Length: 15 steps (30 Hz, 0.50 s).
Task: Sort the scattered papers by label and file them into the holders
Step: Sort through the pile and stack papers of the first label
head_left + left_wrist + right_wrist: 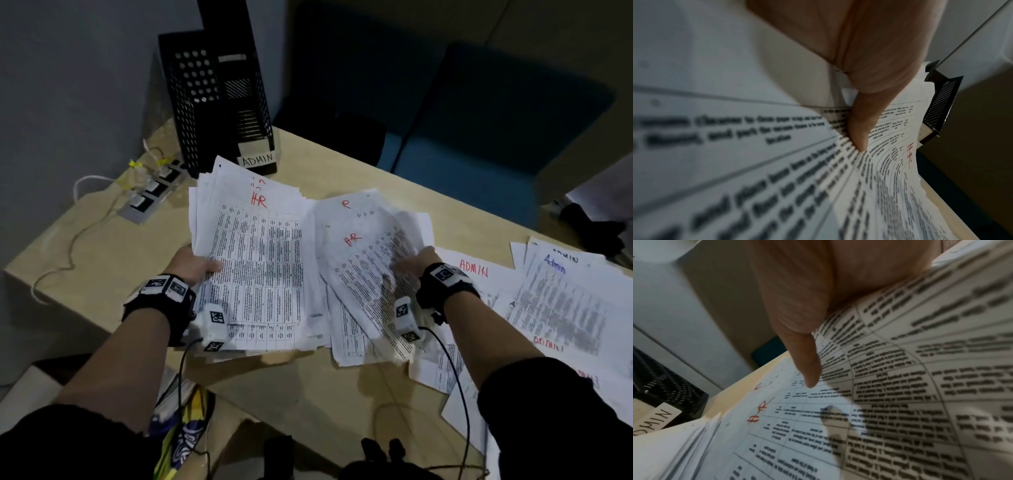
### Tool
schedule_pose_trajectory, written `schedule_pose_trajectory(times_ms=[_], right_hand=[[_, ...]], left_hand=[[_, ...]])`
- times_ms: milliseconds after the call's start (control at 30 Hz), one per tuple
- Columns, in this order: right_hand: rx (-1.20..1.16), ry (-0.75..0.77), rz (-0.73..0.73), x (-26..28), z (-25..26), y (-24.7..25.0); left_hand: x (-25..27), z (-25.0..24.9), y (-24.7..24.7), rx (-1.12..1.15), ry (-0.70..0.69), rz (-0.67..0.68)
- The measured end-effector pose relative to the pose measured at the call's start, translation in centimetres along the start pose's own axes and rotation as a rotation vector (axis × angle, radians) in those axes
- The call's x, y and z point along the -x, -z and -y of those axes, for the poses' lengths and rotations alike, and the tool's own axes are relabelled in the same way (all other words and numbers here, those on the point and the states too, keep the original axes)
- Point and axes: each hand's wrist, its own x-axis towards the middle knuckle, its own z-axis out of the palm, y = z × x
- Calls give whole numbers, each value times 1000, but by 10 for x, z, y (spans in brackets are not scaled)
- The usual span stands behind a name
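My left hand (202,265) grips the left edge of a thick stack of printed sheets marked HR in red (260,260), thumb (861,126) on top. My right hand (416,262) holds a second, looser bundle of HR sheets (359,260) by its right edge, thumb (807,363) pressed on the top page. Both bundles are raised just above the table and overlap in the middle. Black mesh file holders (219,99) stand at the far left; the front one carries a label reading ADMIN (257,160). Sheets marked ADMIN (555,301) lie spread at the right.
The beige table (113,246) has a power-socket strip (150,192) with white cables at its left end. Blue chairs (479,137) stand beyond the far edge. A colourful bag (185,431) sits below the near edge. Wrist-camera cables hang from both arms.
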Motion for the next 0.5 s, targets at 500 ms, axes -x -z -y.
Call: schedule_pose_trajectory(times_ms=[500], right_hand=[[31, 338, -233, 18, 12, 58]], left_hand=[[-3, 6, 2, 153, 74, 104]])
